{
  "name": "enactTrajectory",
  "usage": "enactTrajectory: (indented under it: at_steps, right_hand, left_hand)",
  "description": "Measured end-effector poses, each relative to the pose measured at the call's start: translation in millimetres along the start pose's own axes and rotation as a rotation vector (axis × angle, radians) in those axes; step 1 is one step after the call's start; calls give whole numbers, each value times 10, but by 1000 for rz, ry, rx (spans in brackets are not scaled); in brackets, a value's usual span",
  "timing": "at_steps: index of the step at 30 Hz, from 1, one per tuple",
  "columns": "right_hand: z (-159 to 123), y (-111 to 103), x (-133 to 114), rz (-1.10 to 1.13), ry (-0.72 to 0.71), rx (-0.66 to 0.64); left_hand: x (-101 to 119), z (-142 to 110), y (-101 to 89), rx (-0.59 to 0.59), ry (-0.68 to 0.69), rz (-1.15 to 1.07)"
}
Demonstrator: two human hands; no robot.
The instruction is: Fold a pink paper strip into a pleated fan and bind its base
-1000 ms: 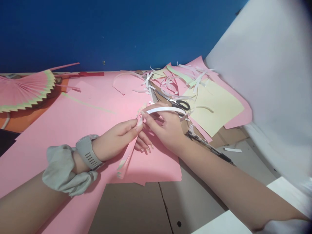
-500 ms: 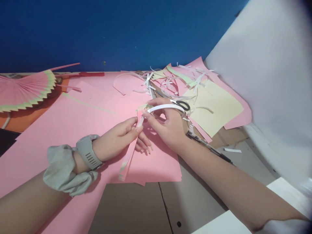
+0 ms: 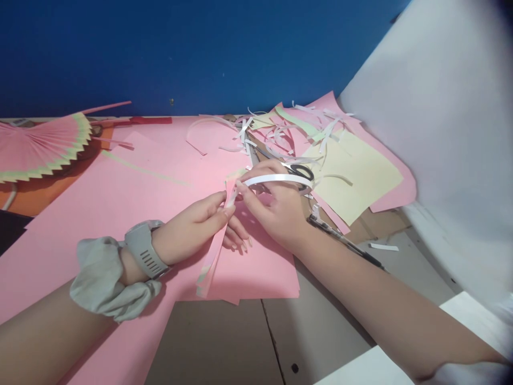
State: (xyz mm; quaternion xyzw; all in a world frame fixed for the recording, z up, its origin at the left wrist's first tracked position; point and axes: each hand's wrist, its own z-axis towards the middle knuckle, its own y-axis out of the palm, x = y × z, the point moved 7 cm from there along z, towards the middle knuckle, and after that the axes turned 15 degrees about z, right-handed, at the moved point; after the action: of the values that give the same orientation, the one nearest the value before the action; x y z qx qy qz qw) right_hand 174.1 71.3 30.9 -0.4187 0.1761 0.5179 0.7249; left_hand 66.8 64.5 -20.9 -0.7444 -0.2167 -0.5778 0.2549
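Note:
My left hand point(image 3: 196, 222) is closed on a narrow folded pink paper point(image 3: 212, 254), thumb on top, with green tips at both ends. The folded paper slants from lower left up to the right. My right hand point(image 3: 278, 208) pinches a thin white strip point(image 3: 280, 179) at the paper's upper end. That strip arches over the back of the right hand and looks like tape backing. Below both hands lie large pink sheets point(image 3: 156, 144). Scissors with a black handle point(image 3: 301, 171) lie just behind the right hand, partly hidden by it.
A pleated pink paper fan point(image 3: 44, 144) with green-yellow edging sits at the left on an orange surface point(image 3: 60, 190). Curled white strips point(image 3: 276, 139) and a pale yellow sheet point(image 3: 356, 176) are piled at the back right. A thin dark tool point(image 3: 344, 240) lies beside my right forearm. A blue wall point(image 3: 200, 53) rises behind.
The white strip's loop has swung slightly farther right over my right hand. Both hands stay in nearly the same place.

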Motion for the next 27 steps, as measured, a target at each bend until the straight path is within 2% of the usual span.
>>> enactTrajectory:
  at_steps: [12, 27]
  right_hand:
    - [5, 66, 95, 66, 115, -83]
    - [6, 67, 45, 80, 83, -72]
  left_hand:
    - [36, -13, 32, -43, 27, -4]
    - [55, -11, 44, -70, 38, 34]
